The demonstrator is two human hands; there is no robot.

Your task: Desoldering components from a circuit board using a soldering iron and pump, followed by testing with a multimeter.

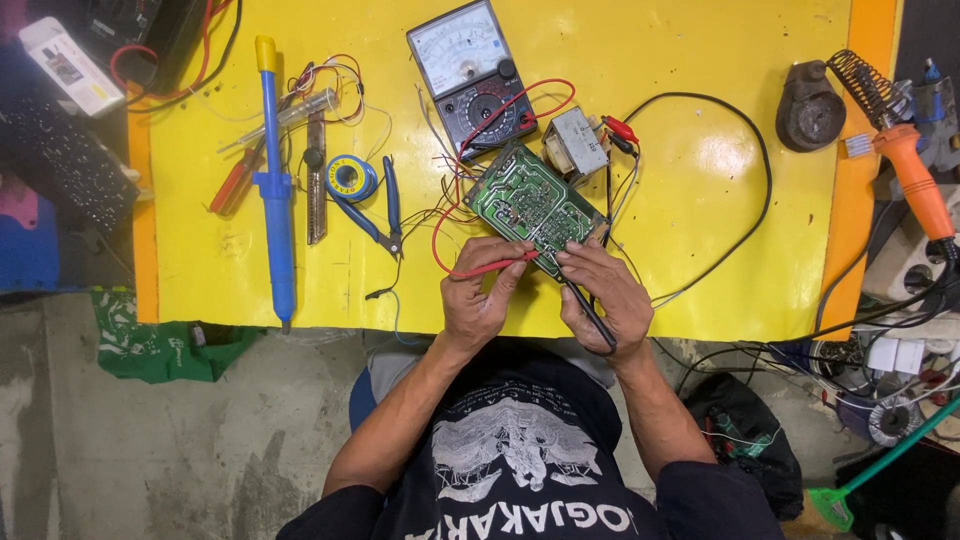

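A green circuit board (pixel 527 203) lies tilted on the yellow table (pixel 690 160), wired to a small grey transformer (pixel 578 141). My left hand (pixel 482 292) pinches a red test probe (pixel 492 266) whose tip touches the board's near edge. In my right hand (pixel 600 292) is a black test probe (pixel 592 316), its tip also at the board's near edge. Red and black leads run from both probes up to an analog multimeter (pixel 472 76) just behind the board.
Left of the board lie blue-handled pliers (pixel 378 210), a solder spool (pixel 350 177), a blue desoldering pump (pixel 272 180) and small screwdrivers (pixel 240 175). An orange-handled soldering iron (pixel 912 172) rests in a coil stand at the right edge. Cables and power strips crowd the far right.
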